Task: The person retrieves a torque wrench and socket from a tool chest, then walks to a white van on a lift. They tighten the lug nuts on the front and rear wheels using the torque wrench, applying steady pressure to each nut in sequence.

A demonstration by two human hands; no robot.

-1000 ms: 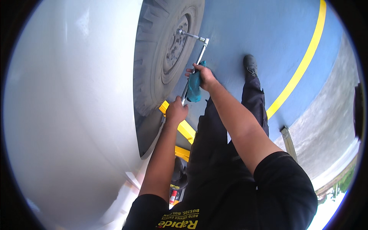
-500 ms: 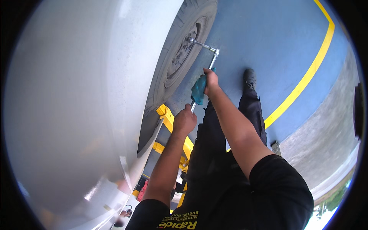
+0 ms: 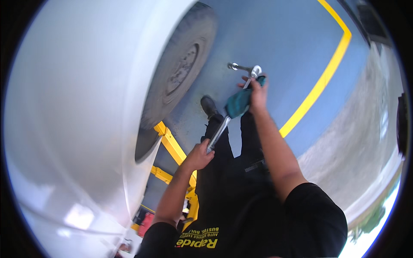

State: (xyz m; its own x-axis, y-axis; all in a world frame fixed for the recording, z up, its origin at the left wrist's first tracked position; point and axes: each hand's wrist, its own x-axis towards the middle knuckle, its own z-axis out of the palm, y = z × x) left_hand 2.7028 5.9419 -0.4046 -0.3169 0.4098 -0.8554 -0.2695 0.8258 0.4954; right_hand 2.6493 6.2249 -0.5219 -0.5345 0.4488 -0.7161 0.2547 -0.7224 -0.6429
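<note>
A long silver socket wrench (image 3: pixel 221 131) slants across in front of me, with an extension and socket (image 3: pixel 239 67) sticking out from its head toward the wheel. My left hand (image 3: pixel 200 155) is closed around the handle's lower end. Near the head, my right hand (image 3: pixel 258 95) grips the wrench, some of its fingers partly stretched past the shaft. A teal cloth (image 3: pixel 237 104) is bunched around the shaft beside and under that hand. To the left is the vehicle's wheel (image 3: pixel 183 71), its steel centre showing several nuts. The socket stands apart from the wheel.
The white vehicle body (image 3: pixel 86 107) fills the left side. Yellow lift arms (image 3: pixel 174 146) reach under it close to my left forearm. My shoe (image 3: pixel 208 106) stands on the blue floor (image 3: pixel 275 34), where a yellow line (image 3: pixel 325 81) runs at the right.
The socket has come off the wheel nut. Both hands have drawn the wrench back and to the right, and one foot now shows near the wheel. My view has shifted.
</note>
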